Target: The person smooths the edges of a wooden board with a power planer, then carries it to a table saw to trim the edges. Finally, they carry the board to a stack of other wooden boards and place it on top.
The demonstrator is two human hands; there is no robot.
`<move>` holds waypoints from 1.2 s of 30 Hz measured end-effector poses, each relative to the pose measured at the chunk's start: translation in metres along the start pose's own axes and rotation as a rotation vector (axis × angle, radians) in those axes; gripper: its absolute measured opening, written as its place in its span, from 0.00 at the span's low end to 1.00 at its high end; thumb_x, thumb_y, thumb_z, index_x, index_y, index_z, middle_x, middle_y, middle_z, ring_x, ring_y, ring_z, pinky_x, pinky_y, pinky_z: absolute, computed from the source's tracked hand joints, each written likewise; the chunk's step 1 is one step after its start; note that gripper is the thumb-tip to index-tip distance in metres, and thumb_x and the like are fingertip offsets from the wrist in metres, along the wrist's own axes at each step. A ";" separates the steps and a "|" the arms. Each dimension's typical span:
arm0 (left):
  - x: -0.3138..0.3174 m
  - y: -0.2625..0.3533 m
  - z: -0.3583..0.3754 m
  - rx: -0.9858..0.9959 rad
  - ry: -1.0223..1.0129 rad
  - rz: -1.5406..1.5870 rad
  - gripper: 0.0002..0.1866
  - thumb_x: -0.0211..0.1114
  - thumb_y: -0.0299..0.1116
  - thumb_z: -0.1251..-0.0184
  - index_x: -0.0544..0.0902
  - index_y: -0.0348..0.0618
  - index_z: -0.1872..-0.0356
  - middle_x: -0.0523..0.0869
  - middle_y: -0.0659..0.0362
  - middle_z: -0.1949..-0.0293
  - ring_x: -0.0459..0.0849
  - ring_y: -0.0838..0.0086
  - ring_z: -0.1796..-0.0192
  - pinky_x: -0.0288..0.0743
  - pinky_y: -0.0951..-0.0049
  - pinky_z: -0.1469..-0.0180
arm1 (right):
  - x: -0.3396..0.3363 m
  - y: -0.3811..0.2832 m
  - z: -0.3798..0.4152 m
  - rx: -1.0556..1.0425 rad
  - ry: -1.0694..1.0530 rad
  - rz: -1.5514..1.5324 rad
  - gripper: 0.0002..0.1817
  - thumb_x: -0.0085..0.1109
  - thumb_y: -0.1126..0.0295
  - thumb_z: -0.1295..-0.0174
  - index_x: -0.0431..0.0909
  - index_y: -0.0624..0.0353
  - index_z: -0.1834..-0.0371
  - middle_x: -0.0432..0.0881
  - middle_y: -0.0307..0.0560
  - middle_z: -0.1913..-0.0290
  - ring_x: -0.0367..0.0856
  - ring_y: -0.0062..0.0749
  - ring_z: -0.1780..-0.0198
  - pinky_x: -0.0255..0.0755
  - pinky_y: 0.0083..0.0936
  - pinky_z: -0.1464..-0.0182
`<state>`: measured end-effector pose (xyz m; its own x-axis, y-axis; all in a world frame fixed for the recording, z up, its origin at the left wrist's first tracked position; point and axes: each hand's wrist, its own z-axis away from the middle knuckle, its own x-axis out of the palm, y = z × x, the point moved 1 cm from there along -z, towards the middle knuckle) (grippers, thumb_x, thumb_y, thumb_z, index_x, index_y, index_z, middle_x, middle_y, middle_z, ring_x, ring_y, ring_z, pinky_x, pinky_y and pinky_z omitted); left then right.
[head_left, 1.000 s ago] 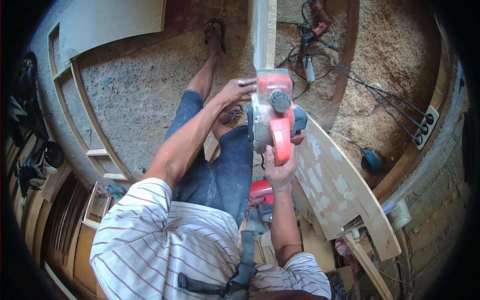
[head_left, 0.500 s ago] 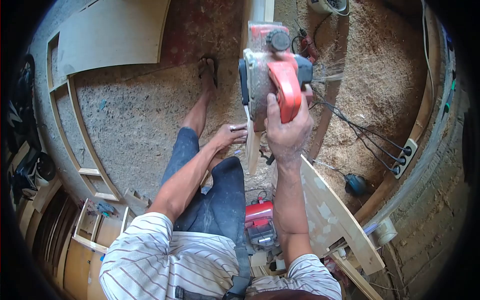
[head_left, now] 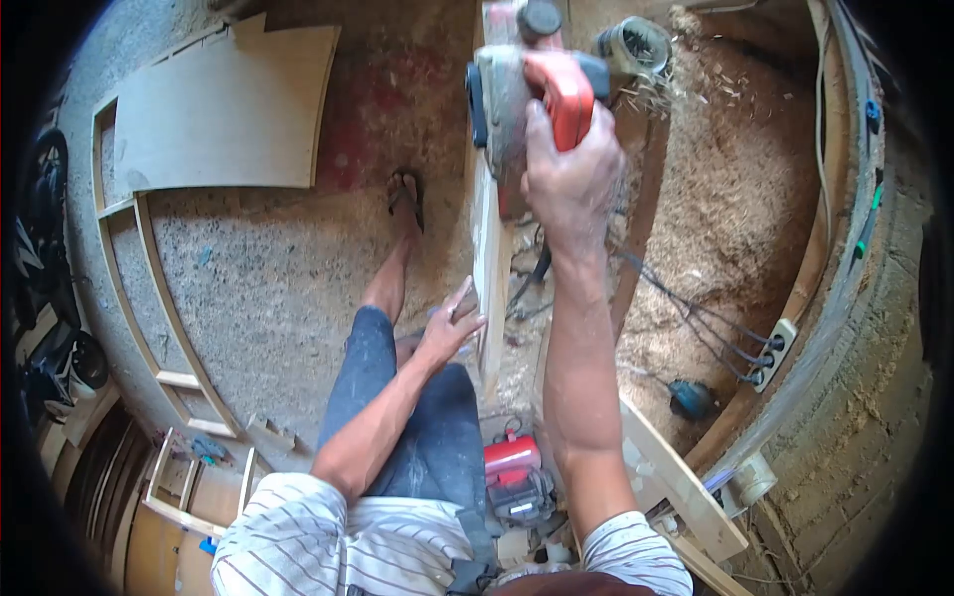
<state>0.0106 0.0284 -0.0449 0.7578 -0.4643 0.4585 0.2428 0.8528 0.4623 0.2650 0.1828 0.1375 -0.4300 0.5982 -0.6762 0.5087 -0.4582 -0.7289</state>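
Observation:
My right hand (head_left: 574, 164) is wrapped around the red handle of an electric hand planer (head_left: 507, 104), my arm stretched far forward. The planer sits on the narrow top of a long wooden board (head_left: 487, 268), which stands on edge and runs away from me. Chips spray from the tool's right side. Lower down, my left hand (head_left: 450, 326) is at the board's left face with its fingers extended, fingertips right at the wood.
Wood shavings (head_left: 725, 248) cover the ground on the right, near a bucket (head_left: 639, 45) and a power strip (head_left: 777, 356) with cables. A curved plywood panel (head_left: 229, 114) rests on a wooden frame (head_left: 164, 288) at left. A red tool case (head_left: 512, 457) lies near my legs.
My right hand has pushed the planer forward along the board, away from me. My left hand has shifted slightly, its fingers more extended. The view has tilted forward.

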 end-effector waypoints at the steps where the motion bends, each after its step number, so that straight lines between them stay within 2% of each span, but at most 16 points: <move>1: 0.003 0.007 -0.005 0.198 -0.024 -0.209 0.45 0.74 0.37 0.37 0.59 0.39 0.22 0.74 0.50 0.31 0.74 0.63 0.31 0.67 0.66 0.29 | 0.000 0.001 -0.001 -0.034 0.007 0.019 0.17 0.67 0.62 0.37 0.77 0.68 0.58 0.82 0.63 0.67 0.85 0.58 0.63 0.76 0.45 0.59; 2: 0.012 0.029 -0.004 0.387 -0.044 -0.416 0.48 0.75 0.39 0.39 0.57 0.39 0.21 0.71 0.47 0.29 0.70 0.59 0.27 0.62 0.64 0.25 | 0.000 0.000 -0.001 -0.059 0.010 0.041 0.19 0.67 0.61 0.36 0.78 0.69 0.56 0.83 0.61 0.67 0.87 0.54 0.64 0.77 0.43 0.59; 3: 0.021 0.049 0.002 0.410 -0.056 -0.653 0.50 0.77 0.39 0.42 0.57 0.39 0.21 0.62 0.46 0.23 0.63 0.57 0.23 0.55 0.62 0.22 | -0.003 -0.003 0.000 0.002 -0.023 0.014 0.19 0.67 0.61 0.36 0.78 0.69 0.55 0.83 0.61 0.66 0.86 0.55 0.63 0.76 0.43 0.58; 5: 0.019 0.039 -0.005 0.438 -0.025 -0.648 0.49 0.78 0.40 0.43 0.60 0.37 0.23 0.64 0.43 0.25 0.64 0.55 0.24 0.56 0.61 0.22 | -0.002 0.000 -0.002 0.031 -0.055 0.017 0.19 0.66 0.62 0.36 0.78 0.69 0.53 0.83 0.61 0.65 0.86 0.55 0.63 0.76 0.43 0.58; 6: 0.018 0.036 -0.008 0.446 0.005 -0.642 0.48 0.79 0.42 0.44 0.64 0.35 0.25 0.67 0.41 0.27 0.65 0.53 0.24 0.56 0.61 0.23 | 0.000 -0.003 -0.006 -0.024 0.014 0.001 0.15 0.66 0.65 0.37 0.76 0.67 0.59 0.82 0.63 0.70 0.84 0.63 0.65 0.74 0.49 0.61; 7: 0.019 0.042 -0.010 0.473 0.011 -0.646 0.48 0.79 0.42 0.44 0.64 0.35 0.25 0.67 0.41 0.27 0.65 0.53 0.24 0.56 0.61 0.23 | 0.003 -0.002 -0.012 0.004 -0.005 -0.038 0.15 0.66 0.64 0.37 0.76 0.67 0.59 0.82 0.64 0.70 0.84 0.63 0.65 0.74 0.49 0.61; 9: 0.021 0.048 -0.004 0.437 0.010 -0.660 0.46 0.79 0.42 0.45 0.67 0.35 0.27 0.68 0.41 0.28 0.66 0.54 0.25 0.57 0.62 0.23 | 0.009 -0.005 -0.031 0.035 -0.027 -0.078 0.16 0.66 0.64 0.36 0.76 0.67 0.59 0.83 0.64 0.69 0.84 0.63 0.64 0.75 0.49 0.60; 11: 0.022 0.050 0.000 0.417 0.010 -0.633 0.46 0.80 0.43 0.45 0.68 0.35 0.27 0.68 0.41 0.28 0.66 0.54 0.25 0.58 0.62 0.23 | 0.016 -0.013 -0.062 0.013 -0.004 0.012 0.16 0.66 0.64 0.36 0.76 0.68 0.58 0.82 0.65 0.67 0.84 0.63 0.63 0.75 0.49 0.59; 15: 0.020 0.054 0.000 0.372 -0.005 -0.610 0.47 0.80 0.45 0.46 0.67 0.36 0.26 0.68 0.42 0.28 0.66 0.55 0.25 0.58 0.62 0.24 | 0.036 -0.022 -0.128 0.008 0.004 -0.011 0.18 0.66 0.63 0.37 0.77 0.69 0.56 0.82 0.65 0.67 0.84 0.62 0.60 0.75 0.49 0.57; 17: 0.020 0.054 0.001 0.318 -0.007 -0.594 0.49 0.81 0.45 0.47 0.67 0.38 0.26 0.67 0.43 0.27 0.65 0.55 0.24 0.58 0.63 0.23 | 0.046 -0.024 -0.161 -0.060 0.024 0.062 0.19 0.65 0.61 0.35 0.81 0.68 0.52 0.86 0.62 0.63 0.87 0.55 0.60 0.78 0.43 0.57; 21: 0.020 0.054 0.002 0.250 -0.006 -0.559 0.50 0.80 0.47 0.47 0.66 0.39 0.25 0.67 0.43 0.26 0.63 0.55 0.23 0.56 0.62 0.22 | 0.063 -0.037 -0.222 -0.037 0.006 -0.015 0.19 0.65 0.61 0.36 0.82 0.67 0.52 0.87 0.62 0.62 0.88 0.53 0.57 0.78 0.42 0.53; 24: 0.018 0.051 0.002 0.215 -0.008 -0.604 0.50 0.80 0.47 0.47 0.66 0.39 0.25 0.67 0.42 0.27 0.63 0.54 0.23 0.56 0.62 0.22 | 0.079 -0.038 -0.265 -0.120 0.022 -0.047 0.22 0.65 0.62 0.37 0.78 0.72 0.51 0.85 0.67 0.65 0.87 0.61 0.59 0.79 0.47 0.55; 25: 0.019 0.057 0.003 0.187 -0.007 -0.630 0.49 0.80 0.46 0.47 0.67 0.39 0.25 0.67 0.42 0.27 0.63 0.53 0.23 0.55 0.62 0.22 | 0.082 -0.043 -0.277 -0.126 0.023 -0.048 0.22 0.65 0.62 0.37 0.78 0.72 0.51 0.85 0.67 0.65 0.87 0.61 0.59 0.79 0.47 0.55; 27: 0.022 0.066 0.005 0.173 -0.005 -0.604 0.49 0.80 0.46 0.47 0.67 0.39 0.25 0.67 0.41 0.27 0.63 0.53 0.23 0.55 0.62 0.22 | 0.086 -0.051 -0.299 -0.067 0.001 -0.011 0.19 0.64 0.61 0.36 0.82 0.66 0.51 0.88 0.61 0.63 0.89 0.53 0.57 0.79 0.41 0.53; 30: 0.025 0.072 0.007 0.151 -0.005 -0.582 0.49 0.80 0.47 0.47 0.67 0.39 0.26 0.67 0.41 0.26 0.62 0.53 0.22 0.54 0.62 0.21 | 0.098 -0.053 -0.333 -0.128 0.038 0.024 0.19 0.64 0.60 0.36 0.83 0.64 0.50 0.88 0.61 0.63 0.89 0.53 0.58 0.79 0.41 0.53; 36: 0.026 0.072 0.010 0.098 0.017 -0.623 0.48 0.79 0.48 0.46 0.67 0.43 0.25 0.65 0.40 0.26 0.63 0.51 0.23 0.57 0.61 0.22 | 0.113 -0.066 -0.396 -0.074 0.012 0.023 0.18 0.63 0.60 0.36 0.84 0.60 0.49 0.88 0.58 0.65 0.89 0.46 0.61 0.80 0.39 0.56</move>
<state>0.0421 0.0755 0.0076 0.5016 -0.8624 0.0691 0.5856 0.3972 0.7066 0.4777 0.5411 0.1518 -0.4087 0.5963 -0.6909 0.5725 -0.4221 -0.7029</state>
